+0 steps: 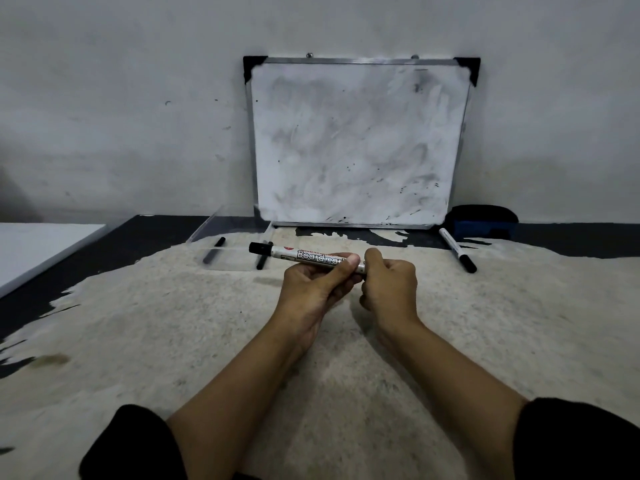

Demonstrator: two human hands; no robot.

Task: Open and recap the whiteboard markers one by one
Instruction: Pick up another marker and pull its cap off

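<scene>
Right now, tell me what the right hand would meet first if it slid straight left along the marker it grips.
Most likely the left hand: it holds the same marker right beside the right hand, their fingers nearly touching.

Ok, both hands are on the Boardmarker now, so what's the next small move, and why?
Probably pull the right hand away to the right while the left hand keeps the barrel steady. The marker is held level above the table, the left hand wraps its middle, and the right hand is closed over its right end. Whether that end is the cap is hidden; the black left end sticks out free.
</scene>
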